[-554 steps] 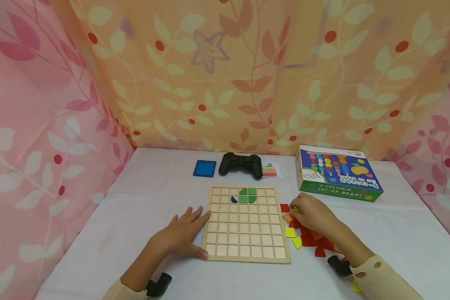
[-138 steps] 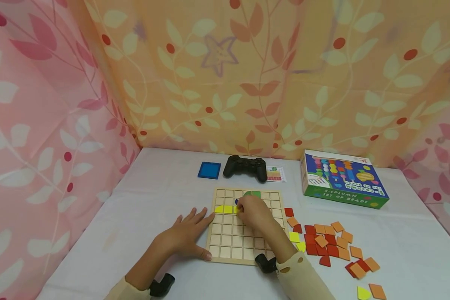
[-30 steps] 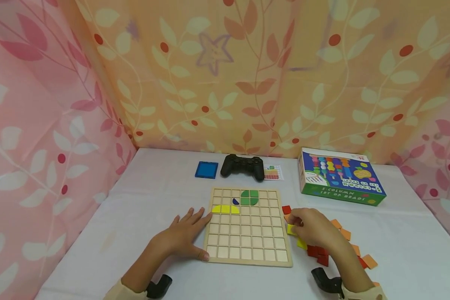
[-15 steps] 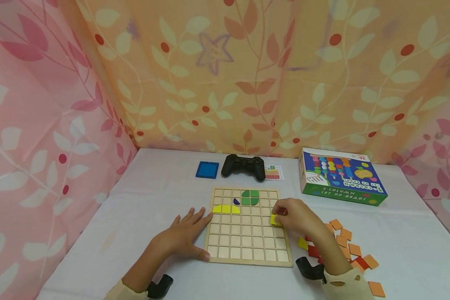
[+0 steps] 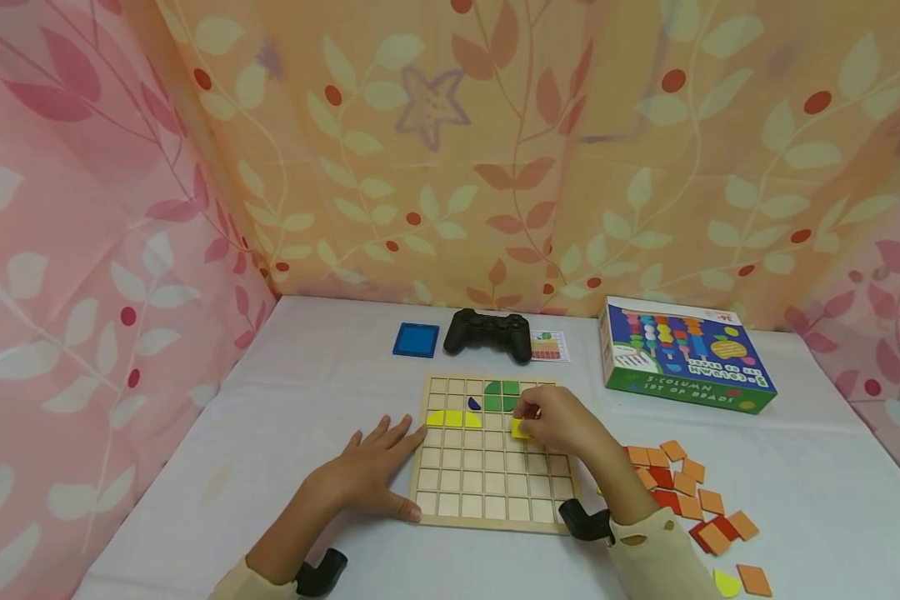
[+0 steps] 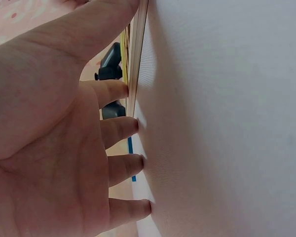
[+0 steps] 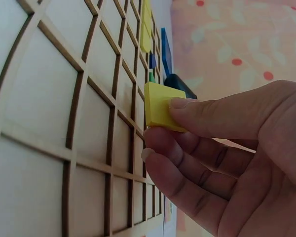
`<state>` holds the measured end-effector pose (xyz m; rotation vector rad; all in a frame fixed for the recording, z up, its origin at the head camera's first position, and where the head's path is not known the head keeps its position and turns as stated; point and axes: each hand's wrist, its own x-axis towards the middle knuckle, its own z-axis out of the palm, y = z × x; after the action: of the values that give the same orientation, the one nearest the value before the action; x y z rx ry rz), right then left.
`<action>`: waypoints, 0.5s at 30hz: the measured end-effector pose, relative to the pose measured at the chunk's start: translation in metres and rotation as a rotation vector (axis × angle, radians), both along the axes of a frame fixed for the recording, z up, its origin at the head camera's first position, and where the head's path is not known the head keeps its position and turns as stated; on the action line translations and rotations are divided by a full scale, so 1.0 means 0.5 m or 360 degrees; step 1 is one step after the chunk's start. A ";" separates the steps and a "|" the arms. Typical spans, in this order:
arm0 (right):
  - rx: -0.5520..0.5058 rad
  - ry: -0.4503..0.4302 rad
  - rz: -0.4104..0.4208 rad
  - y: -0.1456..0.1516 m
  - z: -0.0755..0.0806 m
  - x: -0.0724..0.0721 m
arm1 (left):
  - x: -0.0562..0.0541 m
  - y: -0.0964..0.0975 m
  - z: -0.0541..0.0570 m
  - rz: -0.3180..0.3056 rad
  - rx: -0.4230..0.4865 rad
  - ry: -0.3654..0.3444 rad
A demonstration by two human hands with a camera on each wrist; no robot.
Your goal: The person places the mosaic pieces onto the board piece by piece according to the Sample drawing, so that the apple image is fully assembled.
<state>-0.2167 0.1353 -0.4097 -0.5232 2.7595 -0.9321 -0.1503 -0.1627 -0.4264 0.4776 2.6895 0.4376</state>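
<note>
My right hand (image 5: 562,421) pinches a yellow square tile (image 7: 163,104) between thumb and fingers, above the right half of the wooden grid board (image 5: 461,504). With fingers spread, my left hand (image 5: 363,471) lies on the table and touches the board's left edge with thumb and fingertips. Three yellow tiles (image 5: 453,419) sit in a row at the board's left side. A small dark blue piece (image 5: 474,403) is above them, beside a group of green tiles (image 5: 492,401), partly hidden by the right hand.
Orange and red tiles (image 5: 687,507) lie loosely right of the board, with a yellow rounded piece (image 5: 726,583) nearer. Behind the board are a blue square tray (image 5: 416,340), a black game controller (image 5: 487,333), a pattern card (image 5: 551,346) and a bead-set box (image 5: 686,354).
Over the last second my right hand has taken the yellow square tile from beside the board and carried it left over the grid. Earlier, the yellow row was laid. My left hand stays put.
</note>
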 end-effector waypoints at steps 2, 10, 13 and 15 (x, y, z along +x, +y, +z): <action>0.0006 0.0006 -0.0001 -0.008 -0.004 -0.005 | 0.000 0.000 -0.001 0.0001 -0.0006 0.0003; 0.0049 0.0020 -0.0054 -0.029 -0.009 -0.015 | 0.000 0.000 -0.003 0.0001 -0.0011 -0.0008; 0.0092 0.0015 -0.0096 -0.034 -0.009 -0.021 | 0.001 0.001 0.000 0.0002 -0.0012 -0.0007; 0.0124 0.0018 -0.0107 -0.036 -0.010 -0.025 | 0.001 0.001 0.001 0.0004 -0.0012 -0.0005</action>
<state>-0.2290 0.1173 -0.4145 -0.4268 2.8262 -0.8338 -0.1497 -0.1621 -0.4258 0.4710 2.6881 0.4283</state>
